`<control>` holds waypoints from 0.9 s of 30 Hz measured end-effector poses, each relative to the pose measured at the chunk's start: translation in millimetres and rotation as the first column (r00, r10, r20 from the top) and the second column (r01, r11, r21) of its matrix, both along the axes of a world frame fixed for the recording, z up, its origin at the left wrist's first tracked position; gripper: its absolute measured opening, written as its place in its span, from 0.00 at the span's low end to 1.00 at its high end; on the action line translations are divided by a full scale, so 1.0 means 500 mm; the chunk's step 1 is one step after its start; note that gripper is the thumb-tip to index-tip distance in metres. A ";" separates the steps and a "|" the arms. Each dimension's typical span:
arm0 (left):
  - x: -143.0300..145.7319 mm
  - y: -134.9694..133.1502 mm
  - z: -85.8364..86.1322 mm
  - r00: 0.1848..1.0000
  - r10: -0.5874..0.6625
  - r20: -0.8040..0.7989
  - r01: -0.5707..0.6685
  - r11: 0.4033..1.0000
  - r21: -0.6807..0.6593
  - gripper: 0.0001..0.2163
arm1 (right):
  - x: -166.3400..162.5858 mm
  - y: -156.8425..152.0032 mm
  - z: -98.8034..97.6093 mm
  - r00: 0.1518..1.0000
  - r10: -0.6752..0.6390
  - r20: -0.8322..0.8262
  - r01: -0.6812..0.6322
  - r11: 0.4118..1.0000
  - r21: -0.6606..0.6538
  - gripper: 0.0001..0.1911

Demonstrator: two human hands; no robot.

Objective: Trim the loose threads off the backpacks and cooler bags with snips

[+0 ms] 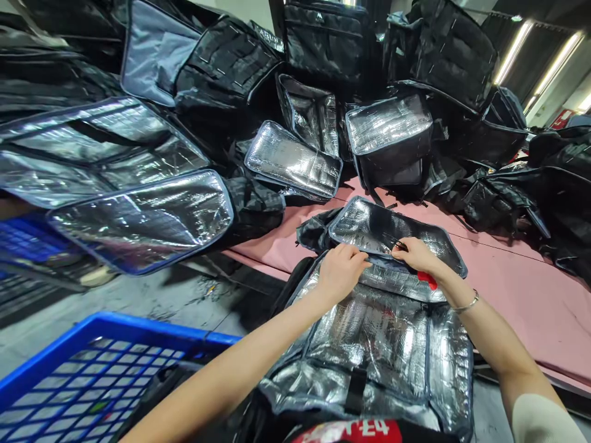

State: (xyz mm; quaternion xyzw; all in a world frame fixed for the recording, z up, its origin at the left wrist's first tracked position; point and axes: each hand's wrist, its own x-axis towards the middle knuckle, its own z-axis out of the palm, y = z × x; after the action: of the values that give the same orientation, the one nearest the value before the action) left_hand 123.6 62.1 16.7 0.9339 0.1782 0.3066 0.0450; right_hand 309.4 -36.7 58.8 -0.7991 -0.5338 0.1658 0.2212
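Lying open, the silver-lined bag (pixel 369 326) sits by the pink table (pixel 517 289), black strap (pixel 356 391) across its lining. Left hand (pixel 342 272) pinches its far edge; right hand (pixel 417 255) grips a small dark item (pixel 402 246). Blue basket (pixel 99 321) nearby, contents unclear; other bags (pixel 295 161) gape behind.

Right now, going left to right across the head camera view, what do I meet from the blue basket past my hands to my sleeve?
Blue basket → left hand → right hand → bracelet → pale sleeve.
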 end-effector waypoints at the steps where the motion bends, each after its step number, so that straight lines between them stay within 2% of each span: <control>1: 0.008 -0.003 -0.003 1.000 0.014 -0.016 -0.013 1.000 0.026 0.08 | -0.001 0.002 0.001 1.000 -0.003 0.002 0.003 1.000 -0.001 0.05; 5: 0.037 -0.011 -0.015 1.000 -0.002 -0.003 0.002 0.998 0.066 0.05 | -0.006 0.004 0.005 1.000 -0.012 0.016 0.012 1.000 -0.005 0.05; 8: 0.044 -0.018 -0.024 0.989 -0.086 0.119 0.088 0.996 -0.014 0.07 | -0.008 0.002 0.007 0.999 -0.015 0.030 0.015 1.000 -0.012 0.05; 12: 0.031 -0.032 -0.030 0.941 -0.196 0.278 0.236 0.964 -0.119 0.08 | -0.009 0.001 0.008 1.000 -0.005 0.029 0.006 1.000 -0.024 0.06; 16: 0.014 -0.046 -0.026 0.942 -0.240 0.235 0.272 0.955 -0.117 0.09 | -0.009 0.009 0.003 0.999 -0.027 0.033 0.028 0.999 -0.030 0.04; 18: 0.011 -0.046 -0.025 0.954 -0.213 0.210 0.236 0.967 -0.094 0.09 | -0.008 0.014 -0.002 0.998 -0.039 0.038 0.040 0.999 -0.032 0.04; 23: 0.018 -0.016 -0.044 0.983 -0.033 0.179 0.043 0.998 -0.053 0.08 | -0.006 0.019 -0.019 0.997 -0.051 0.059 0.052 0.998 -0.020 0.04; 27: 0.028 0.009 -0.062 0.995 -0.003 0.098 0.009 0.998 -0.058 0.07 | -0.010 0.016 -0.035 0.993 -0.071 0.090 0.072 0.997 -0.004 0.05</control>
State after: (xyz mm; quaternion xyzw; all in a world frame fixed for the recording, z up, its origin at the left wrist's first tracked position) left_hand 137.9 66.5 -14.4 0.9166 0.1818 0.3465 0.0820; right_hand 304.3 -28.8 41.2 -0.8252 -0.5137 0.1234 0.1999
